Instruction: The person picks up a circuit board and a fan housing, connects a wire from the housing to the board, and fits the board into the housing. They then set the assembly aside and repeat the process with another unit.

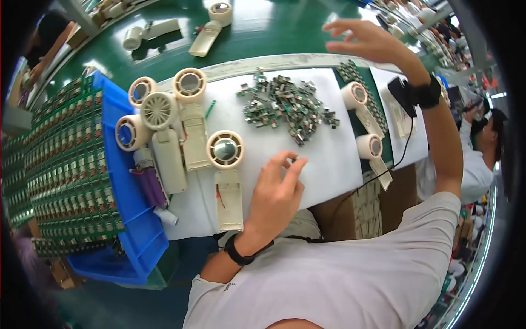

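My left hand [278,189] is over the white work surface with thumb and index finger pinched on a small circuit board [295,159], of which only a dark sliver shows. Just beyond it lies a loose pile of small circuit boards [290,104] with metal connectors. To its left rests an opened cream handheld fan [229,200], its round head away from me and thin red wire in the handle. My right hand [367,41] is raised at the far right, over the green conveyor belt, fingers apart and nothing visible in them.
More cream fan bodies [170,148] cluster at the left, one with a purple battery [149,183]. A blue crate [129,181] beside them carries stacked circuit board panels [71,164]. Two fans lie at the right near a black cable [402,148]. Others sit on the green belt [274,27].
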`<state>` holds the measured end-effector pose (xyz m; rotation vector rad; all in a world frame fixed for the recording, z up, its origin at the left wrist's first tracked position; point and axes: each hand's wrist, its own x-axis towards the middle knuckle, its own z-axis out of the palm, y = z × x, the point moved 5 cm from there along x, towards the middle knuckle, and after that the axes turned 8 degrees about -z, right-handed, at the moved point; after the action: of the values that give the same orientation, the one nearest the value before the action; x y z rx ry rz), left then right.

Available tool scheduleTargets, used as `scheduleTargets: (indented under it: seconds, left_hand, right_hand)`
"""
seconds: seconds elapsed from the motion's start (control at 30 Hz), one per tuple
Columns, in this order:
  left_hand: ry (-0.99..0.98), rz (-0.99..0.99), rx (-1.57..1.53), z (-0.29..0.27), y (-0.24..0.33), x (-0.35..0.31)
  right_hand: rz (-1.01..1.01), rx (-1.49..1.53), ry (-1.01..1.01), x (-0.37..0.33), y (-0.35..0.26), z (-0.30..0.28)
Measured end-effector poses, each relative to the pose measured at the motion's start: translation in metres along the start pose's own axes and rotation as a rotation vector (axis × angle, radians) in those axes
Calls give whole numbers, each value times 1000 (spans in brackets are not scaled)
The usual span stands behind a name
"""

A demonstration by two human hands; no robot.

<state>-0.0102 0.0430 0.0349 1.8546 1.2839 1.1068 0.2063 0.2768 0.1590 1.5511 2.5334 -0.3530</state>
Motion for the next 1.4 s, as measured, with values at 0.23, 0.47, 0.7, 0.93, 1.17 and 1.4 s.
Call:
scheduleTargets:
  seconds: [0.23,0.47,0.7,0.93,1.17,1.4]
  left_hand:
    - [42,75,4,6,3,-1]
    - [116,8,-39,1,1,-7]
    - [45,22,-90,1,5,1]
    - [-80,31,-236,-1,12,0]
    - [-376,151,-416,2,31,-27]
    - [-538,229,-373,18,28,-33]
  right_hand:
    - [-22,90,114,-101,28,93]
    - [60,-69,983,-197,-33,-36]
    - [483,352,524,-214,-112,73]
    - [520,125,560,-204,-113,131]
    - [600,408,710,-240,-131,123]
    - [56,415,421,-216,-140,165]
